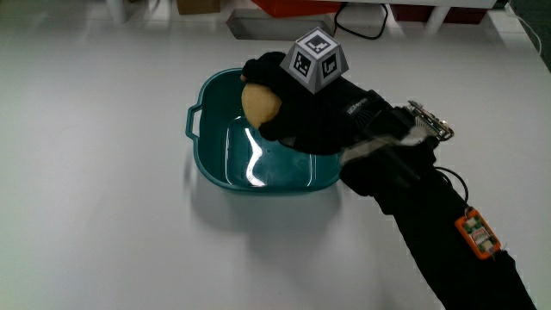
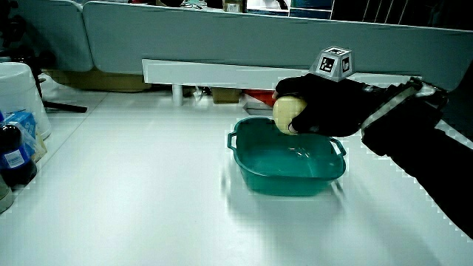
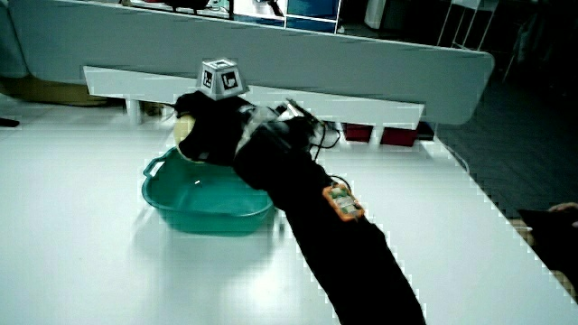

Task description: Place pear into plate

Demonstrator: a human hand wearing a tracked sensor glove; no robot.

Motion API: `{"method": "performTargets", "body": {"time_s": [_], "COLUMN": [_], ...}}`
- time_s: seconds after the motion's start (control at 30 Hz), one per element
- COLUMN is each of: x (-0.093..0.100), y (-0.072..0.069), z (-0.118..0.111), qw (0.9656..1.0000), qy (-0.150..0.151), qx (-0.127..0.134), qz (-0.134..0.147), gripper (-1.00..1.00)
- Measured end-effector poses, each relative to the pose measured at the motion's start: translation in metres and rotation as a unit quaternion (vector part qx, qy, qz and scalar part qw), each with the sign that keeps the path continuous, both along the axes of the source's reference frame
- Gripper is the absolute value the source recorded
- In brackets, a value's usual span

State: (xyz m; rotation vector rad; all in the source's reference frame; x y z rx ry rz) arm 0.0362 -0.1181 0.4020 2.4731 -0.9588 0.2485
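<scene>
A pale yellow pear (image 1: 260, 105) is held in the black gloved hand (image 1: 297, 108), whose fingers curl around it. The hand hovers over a teal plastic basin (image 1: 215, 168) with small handles, which serves as the plate here. In a side view the pear (image 2: 287, 114) hangs just above the basin's rim (image 2: 251, 174), inside its outline, not touching the bottom. In a side view the hand (image 3: 209, 126) hides most of the pear (image 3: 183, 127) above the basin (image 3: 167, 203). The basin holds nothing else.
A low white rail (image 2: 207, 74) and a grey partition (image 2: 222, 33) run along the table's edge farthest from the person. A white bucket (image 2: 18, 92) and a dark bottle (image 2: 13, 151) stand at the table's side. An orange device (image 1: 479, 235) is strapped to the forearm.
</scene>
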Motion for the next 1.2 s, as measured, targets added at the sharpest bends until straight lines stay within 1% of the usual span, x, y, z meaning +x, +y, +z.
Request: {"method": "performTargets", "body": {"time_s": [0.07, 0.1, 0.13, 0.17, 0.2, 0.23, 0.27, 0.3, 0.37, 0.4, 0.43, 0.47, 0.5, 0.53, 0.57, 0.63, 0.67, 0.7, 0.73, 0.77, 0.8, 0.83, 0.87, 0.9, 0.97, 1.0, 1.03, 1.17, 1.2], "x": [0.0, -0.001, -0.001, 0.001, 0.004, 0.006, 0.008, 0.009, 0.011, 0.013, 0.014, 0.015, 0.016, 0.016, 0.015, 0.014, 0.013, 0.01, 0.009, 0.007, 0.005, 0.003, 0.003, 0.001, -0.002, -0.003, -0.003, -0.006, -0.006], "y": [-0.008, -0.01, -0.013, -0.017, -0.021, -0.025, -0.027, -0.029, -0.03, -0.03, -0.028, -0.027, -0.026, -0.024, -0.023, -0.019, -0.018, -0.016, -0.015, -0.013, -0.011, -0.009, -0.007, -0.005, -0.002, -0.001, -0.001, 0.004, 0.006], "z": [0.014, 0.015, 0.016, 0.019, 0.025, 0.029, 0.031, 0.033, 0.042, 0.046, 0.044, 0.046, 0.048, 0.048, 0.05, 0.052, 0.056, 0.057, 0.063, 0.065, 0.069, 0.075, 0.084, 0.084, 0.096, 0.1, 0.106, 0.114, 0.118], "qw": [0.9997, 0.9997, 0.9996, 0.9992, 0.9987, 0.9982, 0.9976, 0.9972, 0.9963, 0.9961, 0.9962, 0.9958, 0.996, 0.9959, 0.9961, 0.9963, 0.9961, 0.9965, 0.9962, 0.9962, 0.9963, 0.996, 0.9948, 0.9951, 0.9932, 0.9926, 0.9916, 0.9908, 0.9903], "qy": [0.02, 0.021, 0.023, 0.032, 0.035, 0.031, 0.034, 0.038, 0.042, 0.039, 0.035, 0.04, 0.038, 0.037, 0.036, 0.028, 0.034, 0.034, 0.036, 0.035, 0.041, 0.055, 0.065, 0.064, 0.091, 0.098, 0.104, 0.112, 0.115], "qx": [0.002, -0.007, -0.007, -0.002, -0.007, -0.017, -0.026, -0.024, -0.032, -0.036, -0.034, -0.031, -0.034, -0.03, -0.034, -0.035, -0.031, -0.031, -0.04, -0.045, -0.048, -0.046, -0.055, -0.057, -0.057, -0.058, -0.064, -0.064, -0.069], "qz": [0.013, 0.011, 0.017, 0.025, 0.036, 0.048, 0.055, 0.059, 0.068, 0.071, 0.072, 0.076, 0.074, 0.077, 0.073, 0.073, 0.076, 0.07, 0.069, 0.066, 0.058, 0.054, 0.055, 0.049, 0.044, 0.042, 0.044, 0.039, 0.036], "gripper": [0.0, 0.0, 0.0, 0.0, 0.0, 0.0, 0.0, 0.0, 0.0, 0.0, 0.0, 0.0, 0.0, 0.0, 0.0, 0.0, 0.0, 0.0, 0.0, 0.0, 0.0, 0.0, 0.0, 0.0, 0.0, 0.0, 0.0, 0.0, 0.0]}}
